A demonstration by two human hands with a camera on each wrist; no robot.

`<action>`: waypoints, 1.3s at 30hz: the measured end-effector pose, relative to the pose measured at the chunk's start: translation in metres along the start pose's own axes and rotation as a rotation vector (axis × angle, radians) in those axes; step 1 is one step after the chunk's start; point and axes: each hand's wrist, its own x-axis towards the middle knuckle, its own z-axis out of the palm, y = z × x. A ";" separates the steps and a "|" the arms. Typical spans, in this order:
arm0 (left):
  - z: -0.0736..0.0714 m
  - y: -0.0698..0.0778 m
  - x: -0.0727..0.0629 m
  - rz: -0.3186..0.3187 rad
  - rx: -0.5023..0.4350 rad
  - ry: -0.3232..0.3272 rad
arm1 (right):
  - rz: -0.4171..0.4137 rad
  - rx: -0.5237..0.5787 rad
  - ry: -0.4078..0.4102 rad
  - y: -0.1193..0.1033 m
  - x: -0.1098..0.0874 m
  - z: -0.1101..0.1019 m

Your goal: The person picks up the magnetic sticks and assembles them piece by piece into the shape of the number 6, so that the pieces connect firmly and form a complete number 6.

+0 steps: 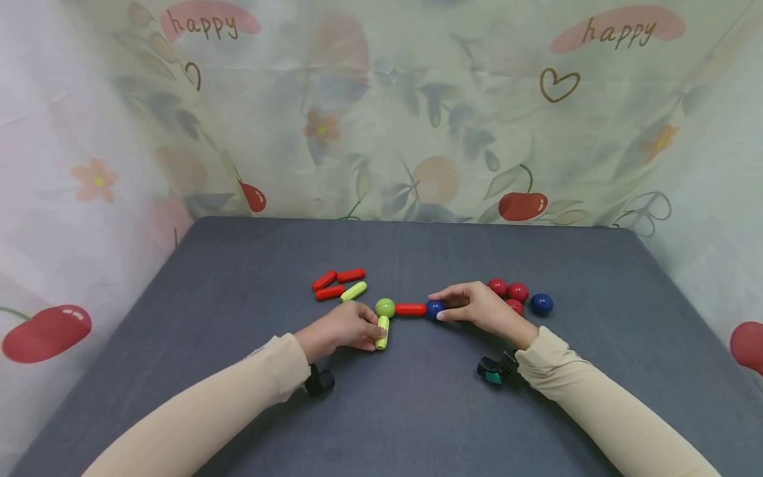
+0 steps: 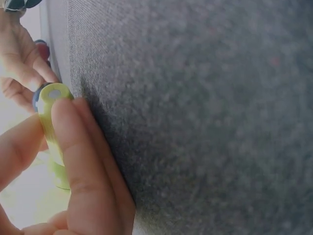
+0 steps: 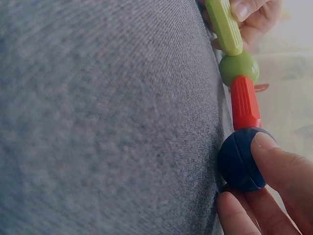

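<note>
My left hand [image 1: 348,326] pinches a yellow-green rod [image 1: 383,333] between thumb and fingers. The rod's upper end meets a green ball [image 1: 385,307]; its other end, with a grey round spot, faces the left wrist camera. From the green ball a red rod [image 1: 410,309] runs right to a dark blue ball [image 3: 243,159] with a seam line. My right hand [image 1: 479,307] grips that blue ball, thumb on one side and fingers on the other. Ball, rod and ball lie in a row on the dark grey table, with the yellow-green rod angled toward me.
Behind my left hand lie several red rods [image 1: 330,292] and another yellow-green rod [image 1: 354,291]. Right of my right hand sit several red balls [image 1: 518,291] and a second blue ball [image 1: 542,304]. A patterned curtain [image 1: 393,132] hangs behind the grey table [image 1: 417,411].
</note>
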 end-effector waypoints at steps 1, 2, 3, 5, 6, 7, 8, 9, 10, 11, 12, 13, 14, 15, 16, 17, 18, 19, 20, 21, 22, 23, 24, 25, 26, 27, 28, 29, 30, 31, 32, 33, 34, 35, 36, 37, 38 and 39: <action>0.000 0.000 0.000 0.003 -0.001 -0.003 | 0.001 0.001 0.000 0.000 0.000 0.000; -0.001 0.000 0.000 0.004 -0.002 -0.005 | 0.001 0.000 -0.001 0.000 0.000 0.000; -0.001 0.000 0.000 0.006 -0.003 -0.007 | 0.001 0.001 -0.001 0.000 0.000 0.000; -0.001 0.000 0.000 0.006 -0.007 -0.009 | 0.002 0.000 -0.002 0.000 0.000 0.000; -0.002 0.000 0.000 0.005 -0.010 -0.010 | 0.002 0.000 -0.002 0.000 0.000 0.000; -0.002 0.000 0.000 0.004 -0.014 -0.010 | 0.002 0.000 -0.002 0.001 0.000 0.000; -0.002 0.000 0.000 0.004 -0.017 -0.010 | 0.002 0.000 -0.002 0.001 0.000 0.000; -0.001 0.000 0.000 0.002 -0.021 -0.009 | 0.002 0.000 -0.002 0.001 0.000 0.000; -0.002 0.000 0.000 0.002 -0.024 -0.009 | 0.003 -0.002 -0.002 0.001 0.000 0.000; -0.002 -0.001 0.000 0.003 -0.028 -0.009 | 0.004 -0.002 -0.001 0.000 0.000 0.000; -0.002 -0.001 0.001 0.003 -0.030 -0.009 | 0.005 -0.004 -0.001 0.000 0.000 0.000; -0.002 -0.001 0.001 0.004 -0.032 -0.009 | 0.006 -0.005 0.000 0.000 0.000 0.000; -0.002 -0.002 0.001 0.006 -0.034 -0.010 | 0.007 -0.006 0.000 0.001 -0.001 0.000; -0.002 -0.002 0.002 0.009 -0.038 -0.011 | 0.007 -0.010 0.001 0.001 -0.001 0.001; -0.002 -0.003 0.002 0.011 -0.040 -0.013 | 0.007 -0.011 0.002 0.001 -0.001 0.001; -0.002 -0.003 0.002 0.012 -0.043 -0.013 | 0.007 -0.013 0.003 0.001 -0.001 0.001; -0.002 -0.003 0.002 0.012 -0.045 -0.013 | 0.007 -0.016 0.005 0.001 -0.001 0.001; -0.002 -0.004 0.002 0.012 -0.048 -0.014 | 0.007 -0.017 0.006 0.001 -0.001 0.001; -0.002 -0.004 0.002 0.012 -0.049 -0.014 | 0.006 -0.019 0.007 0.000 -0.001 0.002; -0.002 -0.004 0.002 0.012 -0.050 -0.014 | 0.006 -0.020 0.008 0.000 -0.002 0.002; -0.002 -0.004 0.002 0.010 -0.050 -0.014 | 0.006 -0.020 0.009 -0.001 -0.002 0.002; -0.002 -0.004 0.002 0.009 -0.050 -0.015 | 0.005 -0.021 0.011 -0.001 -0.002 0.002; -0.002 -0.003 0.001 0.010 -0.049 -0.015 | 0.004 -0.021 0.012 -0.002 -0.002 0.002; -0.002 -0.003 0.001 0.010 -0.048 -0.016 | 0.001 -0.020 0.012 -0.002 -0.003 0.002; -0.002 -0.003 0.001 0.012 -0.048 -0.017 | 0.000 -0.019 0.012 -0.002 -0.003 0.002; -0.002 -0.003 0.001 0.013 -0.048 -0.018 | -0.001 -0.018 0.012 -0.002 -0.003 0.002; -0.002 -0.003 0.001 0.014 -0.047 -0.019 | -0.002 -0.017 0.012 -0.002 -0.003 0.002; -0.003 -0.003 0.001 0.015 -0.047 -0.019 | -0.002 -0.015 0.011 -0.002 -0.003 0.002; -0.003 -0.003 0.001 0.015 -0.047 -0.019 | -0.002 -0.013 0.010 -0.002 -0.003 0.002; -0.003 -0.003 0.001 0.015 -0.047 -0.018 | -0.002 -0.012 0.010 -0.002 -0.003 0.002; -0.003 -0.003 0.001 0.015 -0.047 -0.018 | -0.002 -0.011 0.009 -0.003 -0.003 0.002; -0.003 -0.003 0.001 0.014 -0.047 -0.019 | -0.003 -0.010 0.008 -0.003 -0.003 0.002; -0.003 -0.003 0.001 0.013 -0.047 -0.019 | -0.005 -0.009 0.008 -0.003 -0.003 0.002; -0.003 -0.003 0.001 0.011 -0.047 -0.018 | -0.006 -0.007 0.006 -0.003 -0.003 0.002; -0.003 -0.003 0.001 0.011 -0.047 -0.018 | -0.008 -0.007 0.005 -0.003 -0.003 0.002; -0.003 -0.003 0.001 0.011 -0.048 -0.019 | -0.010 -0.007 0.003 -0.003 -0.003 0.001; -0.003 -0.004 0.001 0.011 -0.050 -0.019 | -0.013 -0.005 0.002 -0.003 -0.003 0.001; -0.003 -0.004 0.001 0.011 -0.049 -0.021 | -0.015 -0.004 0.001 -0.003 -0.003 0.001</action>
